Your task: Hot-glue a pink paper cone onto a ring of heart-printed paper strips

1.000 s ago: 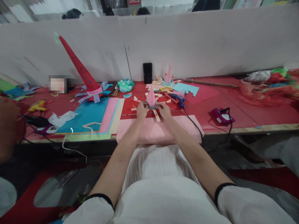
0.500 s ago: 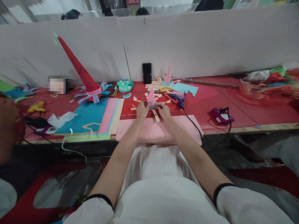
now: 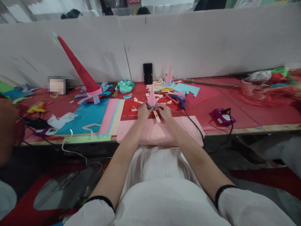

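A small pink cone [image 3: 151, 97] stands upright in front of me, with a bluish band at its base and cream paper strips [image 3: 156, 116] fanning out around it. My left hand [image 3: 143, 111] is closed on the left side of the cone's base. My right hand [image 3: 165, 111] pinches at the right side of the base, on the bluish band [image 3: 155, 107]. Its fingertips are partly hidden, and the strips lie under and between both hands. Beneath my wrists is a pink cloth pad [image 3: 160, 131] along the table edge. A blue glue gun [image 3: 180, 100] lies just right of the strips.
Left are a tall red cone [image 3: 78, 66], coloured sheets [image 3: 90, 116] and a yellow glue gun [image 3: 37, 107]. A phone [image 3: 148, 74] leans on the partition behind a second pink cone [image 3: 169, 75]. A purple device [image 3: 223, 117] with a cable sits right. At far left is another person's blurred arm [image 3: 7, 135].
The pink cone has shifted slightly left and straightened, and my left hand has moved slightly with it. My right hand stays at the base.
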Motion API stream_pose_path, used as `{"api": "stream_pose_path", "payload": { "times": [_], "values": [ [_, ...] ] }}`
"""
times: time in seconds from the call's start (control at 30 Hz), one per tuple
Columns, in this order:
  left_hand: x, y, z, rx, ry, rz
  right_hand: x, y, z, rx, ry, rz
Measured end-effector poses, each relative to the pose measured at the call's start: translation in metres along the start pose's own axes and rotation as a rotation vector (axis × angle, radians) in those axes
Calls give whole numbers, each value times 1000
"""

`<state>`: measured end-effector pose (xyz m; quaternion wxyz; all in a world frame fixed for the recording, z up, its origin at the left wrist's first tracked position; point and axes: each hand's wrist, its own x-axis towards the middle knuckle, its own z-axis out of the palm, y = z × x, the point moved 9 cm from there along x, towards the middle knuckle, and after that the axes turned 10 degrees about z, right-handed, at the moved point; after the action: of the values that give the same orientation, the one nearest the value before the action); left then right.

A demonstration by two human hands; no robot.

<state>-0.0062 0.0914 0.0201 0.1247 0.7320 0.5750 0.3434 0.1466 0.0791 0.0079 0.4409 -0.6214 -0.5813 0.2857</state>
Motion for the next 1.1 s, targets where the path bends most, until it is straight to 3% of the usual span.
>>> {"api": "stream_pose_path", "payload": {
  "times": [0.27, 1.1],
  "values": [
    [-4, 10, -2, 45, -8, 54, 0, -2, 1, 1, -17, 3],
    [-3, 10, -2, 113, -65, 56, -3, -2, 5, 96, -46, 12]
  ]
}}
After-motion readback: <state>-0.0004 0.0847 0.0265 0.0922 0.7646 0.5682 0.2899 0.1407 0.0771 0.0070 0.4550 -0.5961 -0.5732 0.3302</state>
